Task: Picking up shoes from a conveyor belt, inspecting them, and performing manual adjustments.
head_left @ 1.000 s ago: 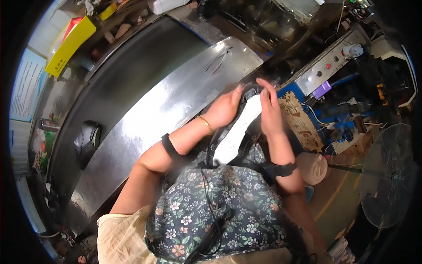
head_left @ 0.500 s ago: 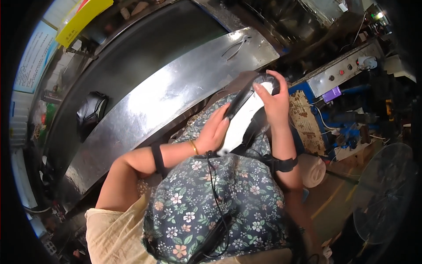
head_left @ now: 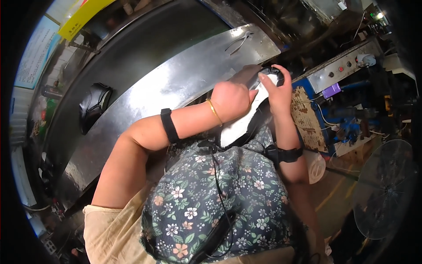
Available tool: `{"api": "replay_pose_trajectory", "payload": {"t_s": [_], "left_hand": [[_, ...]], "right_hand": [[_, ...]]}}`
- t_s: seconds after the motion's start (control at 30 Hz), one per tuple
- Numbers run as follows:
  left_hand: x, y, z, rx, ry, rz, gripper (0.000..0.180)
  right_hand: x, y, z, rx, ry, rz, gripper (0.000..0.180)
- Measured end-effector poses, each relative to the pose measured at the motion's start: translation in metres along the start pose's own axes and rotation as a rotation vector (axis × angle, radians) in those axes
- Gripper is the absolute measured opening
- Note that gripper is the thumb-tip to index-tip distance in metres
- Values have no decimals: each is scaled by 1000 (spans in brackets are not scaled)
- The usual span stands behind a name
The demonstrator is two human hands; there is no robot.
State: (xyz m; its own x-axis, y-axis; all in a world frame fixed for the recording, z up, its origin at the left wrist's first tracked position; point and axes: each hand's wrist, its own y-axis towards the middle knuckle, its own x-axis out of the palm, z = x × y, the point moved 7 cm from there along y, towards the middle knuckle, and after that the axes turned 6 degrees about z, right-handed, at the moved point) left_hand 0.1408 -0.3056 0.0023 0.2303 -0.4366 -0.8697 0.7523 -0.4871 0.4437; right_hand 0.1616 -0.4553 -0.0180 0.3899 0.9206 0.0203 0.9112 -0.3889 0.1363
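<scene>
A black shoe upper with a white insole board facing up, an unfinished shoe [head_left: 238,128], lies slantwise over my lap. My right hand [head_left: 279,93] wraps round its far end, the thumb on the white underside and the fingers behind the black edge. My left hand [head_left: 231,102] is closed in a fist against the shoe's left edge, its thumb tip reaching onto the white board. The left palm and what its curled fingers pinch are hidden from view. A floral apron [head_left: 211,198] covers my lap under the near end of the shoe.
Beyond my left arm runs a shiny metal ledge [head_left: 145,94] with pliers [head_left: 238,42] at its far end. Behind it, a dark belt [head_left: 176,33] carries a black shoe [head_left: 94,105]. A control panel [head_left: 345,66] and a round fan [head_left: 387,189] stand to the right.
My left hand has moved up along the shoe toward its far end and gone from lying flat on the side to a fist. The right hand still grips the far end.
</scene>
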Motion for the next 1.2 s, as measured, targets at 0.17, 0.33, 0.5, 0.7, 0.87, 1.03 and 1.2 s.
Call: {"api": "replay_pose_trajectory", "payload": {"t_s": [0.17, 0.33, 0.5, 0.7, 0.87, 1.03, 1.2], "left_hand": [[1, -71, -12, -134, -311, -451, 73], [33, -99, -20, -376, -1264, -573, 81], [31, -94, -18, -418, -842, -518, 75], [34, -89, -17, -369, -1502, -457, 114], [-17, -89, -63, -650, -1555, -154, 109], [-54, -109, -121, -979, -1645, -223, 82], [-35, -168, -124, -1152, -1515, -165, 80]], "right_hand": [[-7, -8, 6, 26, 76, -54, 50], [-24, 0, 3, 84, 256, -15, 44], [-28, 3, 4, 99, 304, 16, 43], [4, -1, -12, 151, 321, -119, 42], [99, 42, -25, 214, 387, -458, 50], [117, 152, 117, 193, -603, -540, 64], [156, 155, 152, -68, -1360, -518, 71]]}}
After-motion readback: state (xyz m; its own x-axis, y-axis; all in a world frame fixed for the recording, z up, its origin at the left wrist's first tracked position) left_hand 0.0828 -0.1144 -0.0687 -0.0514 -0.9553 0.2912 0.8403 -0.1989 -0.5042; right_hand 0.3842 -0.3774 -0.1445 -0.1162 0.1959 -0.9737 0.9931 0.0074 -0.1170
